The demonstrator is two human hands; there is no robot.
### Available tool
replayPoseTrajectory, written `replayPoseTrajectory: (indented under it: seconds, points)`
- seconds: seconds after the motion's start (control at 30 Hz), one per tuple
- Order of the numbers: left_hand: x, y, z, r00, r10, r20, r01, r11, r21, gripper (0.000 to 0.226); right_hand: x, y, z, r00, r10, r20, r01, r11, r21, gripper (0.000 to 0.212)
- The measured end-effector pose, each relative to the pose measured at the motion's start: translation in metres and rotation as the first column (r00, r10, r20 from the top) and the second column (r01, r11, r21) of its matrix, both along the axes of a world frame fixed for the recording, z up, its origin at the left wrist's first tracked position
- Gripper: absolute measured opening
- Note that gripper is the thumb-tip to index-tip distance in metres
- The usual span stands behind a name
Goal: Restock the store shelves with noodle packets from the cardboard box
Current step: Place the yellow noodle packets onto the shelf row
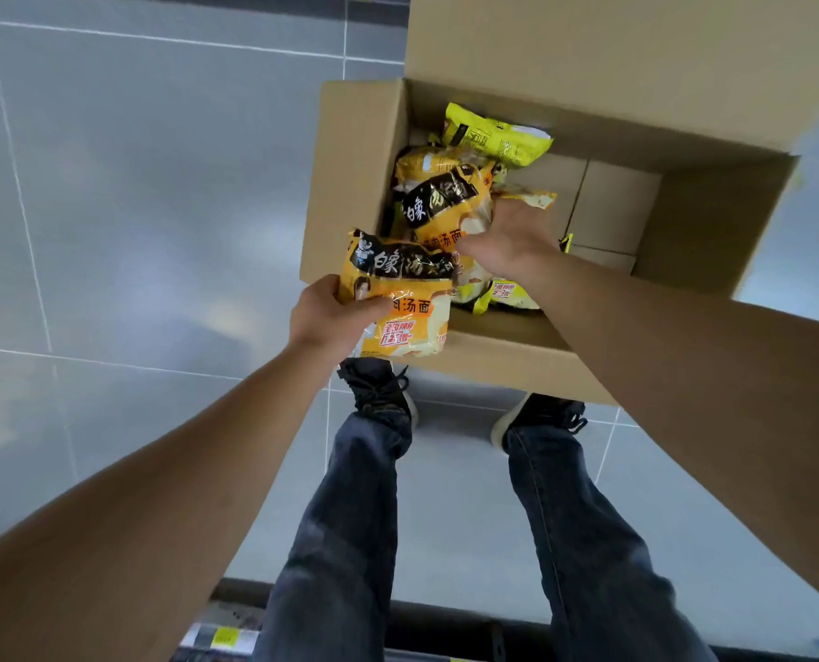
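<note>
An open cardboard box (357,183) stands on the floor in front of my feet. Several yellow-and-black noodle packets lie in its left half, a brighter yellow packet (496,136) at the far end. My left hand (324,317) grips one orange-yellow noodle packet (407,298) above the box's near left corner, thumb across its front. My right hand (508,241) reaches down into the box and holds a second packet (446,203) from the pile, its fingers hidden behind the wrapper.
Grey floor tiles (135,183) spread to the left and around the box. The box's far flap (613,50) stands up. My legs and dark shoes (379,389) are just before the box. A shelf edge with yellow price tags (223,637) runs along the bottom.
</note>
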State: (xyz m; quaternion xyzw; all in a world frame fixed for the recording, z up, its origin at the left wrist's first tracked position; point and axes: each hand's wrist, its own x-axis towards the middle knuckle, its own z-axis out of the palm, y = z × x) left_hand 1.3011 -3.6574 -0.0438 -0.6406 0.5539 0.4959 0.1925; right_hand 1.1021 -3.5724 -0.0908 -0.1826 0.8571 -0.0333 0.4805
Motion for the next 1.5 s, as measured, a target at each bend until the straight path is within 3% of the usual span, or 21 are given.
replayPoseTrajectory:
  seconds: [0.17,0.3,0.5,0.67,0.87,1.17,1.3,1.37,1.5]
  points:
    - [-0.015,0.027,0.047,0.998,0.066,0.000,-0.066,0.998,0.007,0.049,-0.002,0.037,0.051,0.986,-0.094,-0.137,0.091,0.995,-0.030,0.028]
    - [-0.037,0.052,0.104,0.998,0.047,-0.044,-0.049,0.998,-0.045,0.035,-0.015,0.067,0.126,0.964,-0.209,-0.164,0.186,0.972,-0.143,0.027]
    - [-0.066,0.093,0.232,0.989,0.018,-0.146,-0.032,0.995,-0.095,0.030,-0.042,0.136,0.267,0.944,-0.206,-0.256,0.163,0.970,-0.179,0.023]
    - [-0.080,0.108,0.335,0.959,-0.028,-0.281,-0.010,0.991,-0.131,0.026,-0.055,0.179,0.374,0.884,-0.334,-0.327,0.262,0.933,-0.246,0.033]
    - [-0.078,0.116,0.436,0.912,-0.139,-0.387,0.078,0.982,-0.171,0.034,-0.044,0.224,0.498,0.837,-0.404,-0.368,0.295,0.901,-0.318,0.028]
    - [-0.090,0.130,0.534,0.801,-0.328,-0.501,0.205,0.936,-0.285,0.026,-0.040,0.292,0.614,0.709,-0.580,-0.402,0.340,0.780,-0.526,0.034]
    - [-0.116,0.151,0.568,0.772,-0.342,-0.536,0.198,0.930,-0.309,0.059,-0.054,0.327,0.644,0.629,-0.664,-0.404,0.365,0.711,-0.600,0.033]
    - [-0.134,0.166,0.577,0.760,-0.335,-0.556,0.181,0.932,-0.315,0.064,-0.065,0.344,0.654,0.600,-0.708,-0.373,0.383,0.663,-0.643,0.027]
    - [-0.176,0.211,0.597,0.721,-0.384,-0.577,0.205,0.913,-0.352,0.027,-0.099,0.390,0.662,0.570,-0.770,-0.287,0.429,0.577,-0.695,0.021]
